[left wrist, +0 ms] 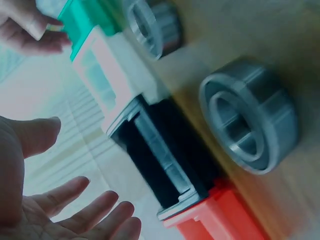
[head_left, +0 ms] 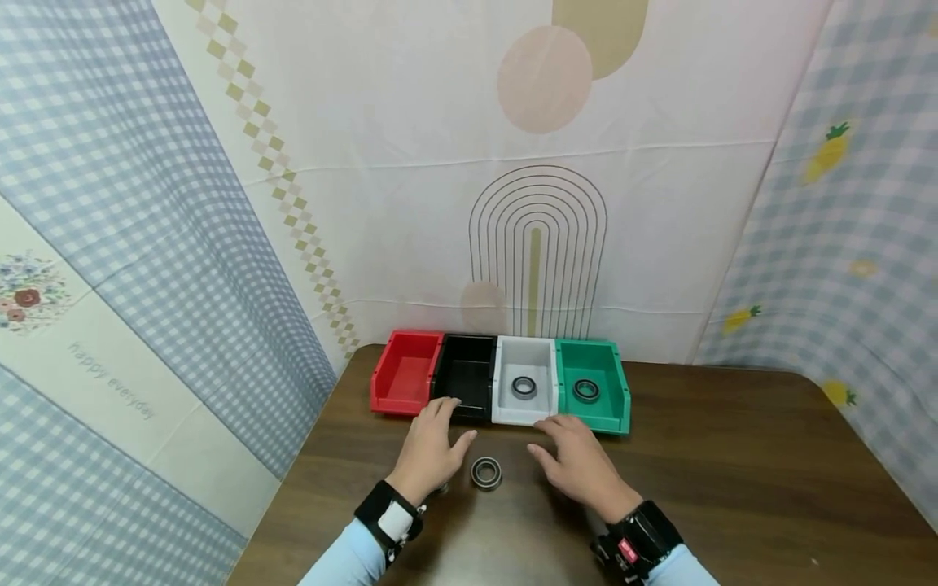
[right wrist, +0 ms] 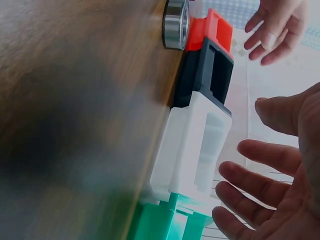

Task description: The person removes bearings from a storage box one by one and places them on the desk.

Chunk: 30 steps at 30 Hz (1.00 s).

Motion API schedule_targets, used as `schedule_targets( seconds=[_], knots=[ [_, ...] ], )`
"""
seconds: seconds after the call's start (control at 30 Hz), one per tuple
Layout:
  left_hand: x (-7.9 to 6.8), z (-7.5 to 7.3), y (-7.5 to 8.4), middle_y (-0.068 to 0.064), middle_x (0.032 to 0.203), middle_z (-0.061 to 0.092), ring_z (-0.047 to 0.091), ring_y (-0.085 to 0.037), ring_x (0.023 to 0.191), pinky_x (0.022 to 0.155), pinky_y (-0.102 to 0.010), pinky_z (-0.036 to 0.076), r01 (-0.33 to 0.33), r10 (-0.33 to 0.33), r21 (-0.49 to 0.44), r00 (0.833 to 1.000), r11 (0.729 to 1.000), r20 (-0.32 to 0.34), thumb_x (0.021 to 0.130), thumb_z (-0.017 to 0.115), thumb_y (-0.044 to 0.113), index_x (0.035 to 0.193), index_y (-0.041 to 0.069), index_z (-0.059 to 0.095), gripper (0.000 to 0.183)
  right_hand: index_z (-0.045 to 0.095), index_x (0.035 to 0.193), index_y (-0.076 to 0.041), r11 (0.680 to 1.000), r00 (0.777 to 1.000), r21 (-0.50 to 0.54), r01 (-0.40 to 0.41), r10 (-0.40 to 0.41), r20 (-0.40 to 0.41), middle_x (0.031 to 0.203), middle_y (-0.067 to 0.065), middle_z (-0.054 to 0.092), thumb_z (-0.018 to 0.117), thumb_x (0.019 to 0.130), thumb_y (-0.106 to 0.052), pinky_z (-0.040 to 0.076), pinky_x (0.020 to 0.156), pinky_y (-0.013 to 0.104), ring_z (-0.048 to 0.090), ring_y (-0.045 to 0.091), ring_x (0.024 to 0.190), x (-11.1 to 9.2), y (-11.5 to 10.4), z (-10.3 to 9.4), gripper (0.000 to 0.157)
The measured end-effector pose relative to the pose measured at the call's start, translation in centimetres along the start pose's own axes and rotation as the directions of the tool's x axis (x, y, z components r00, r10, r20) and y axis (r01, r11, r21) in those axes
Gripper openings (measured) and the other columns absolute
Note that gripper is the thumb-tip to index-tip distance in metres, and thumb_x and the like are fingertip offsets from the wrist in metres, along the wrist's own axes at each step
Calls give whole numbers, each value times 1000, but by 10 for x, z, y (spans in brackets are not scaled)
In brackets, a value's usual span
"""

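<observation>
My left hand (head_left: 428, 452) hovers over the table in front of the black bin (head_left: 465, 370), its fingers extended and holding nothing. On the right, my other hand (head_left: 579, 464) is also empty, with fingers spread near the front edges of the white bin (head_left: 524, 413) and green bin (head_left: 608, 413). Between the hands a steel ball bearing (head_left: 487, 487) lies on the table. A second bearing (head_left: 442, 489) is mostly hidden below my left wrist; the left wrist view shows it as the larger, nearer bearing (left wrist: 280, 115). One bearing (head_left: 523, 396) lies in the white bin, another bearing (head_left: 586, 400) in the green.
A red bin (head_left: 405, 370) forms the left end of the joined row, which stands at the back of the brown wooden table (head_left: 733, 456). Patterned cloth (head_left: 410, 228) hangs behind and on both sides. Bands with cameras sit on both wrists.
</observation>
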<state>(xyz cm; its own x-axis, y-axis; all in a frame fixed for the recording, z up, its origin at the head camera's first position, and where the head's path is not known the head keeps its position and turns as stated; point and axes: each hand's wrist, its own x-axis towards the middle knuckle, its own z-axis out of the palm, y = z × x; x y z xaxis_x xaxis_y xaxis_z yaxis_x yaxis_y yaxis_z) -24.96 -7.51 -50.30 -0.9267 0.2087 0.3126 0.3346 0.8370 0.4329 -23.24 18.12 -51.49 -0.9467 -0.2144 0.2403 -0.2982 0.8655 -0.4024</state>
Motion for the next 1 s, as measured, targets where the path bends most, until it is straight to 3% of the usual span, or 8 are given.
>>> schedule_targets(
  seconds=[0.13,0.57,1.0],
  knots=[
    [-7,4,-3,-9,142,55,53,-27,130,110,-49,45,-13,12,35,999,999,32,91,68,43,140,13,53,60,66,128,-16,1000,1000,1,-20,20,23,130,5,65,68,92,-41,45,107,50,54,26,127,-1,2,0,44],
    [-11,6,-4,-8,141,56,54,-26,130,110,-50,45,6,-6,4,999,1000,52,91,69,42,139,13,53,59,65,129,-15,999,998,12,-50,50,32,131,7,64,68,92,-42,44,108,51,54,28,128,-4,4,-1,46],
    [-16,9,-4,-9,140,56,54,-28,130,108,-50,46,10,-10,3,1000,1000,26,91,70,40,138,13,55,57,66,128,-15,998,997,22,-54,52,53,131,6,63,69,92,-41,46,107,50,53,26,129,-7,8,-3,45]
  ],
)
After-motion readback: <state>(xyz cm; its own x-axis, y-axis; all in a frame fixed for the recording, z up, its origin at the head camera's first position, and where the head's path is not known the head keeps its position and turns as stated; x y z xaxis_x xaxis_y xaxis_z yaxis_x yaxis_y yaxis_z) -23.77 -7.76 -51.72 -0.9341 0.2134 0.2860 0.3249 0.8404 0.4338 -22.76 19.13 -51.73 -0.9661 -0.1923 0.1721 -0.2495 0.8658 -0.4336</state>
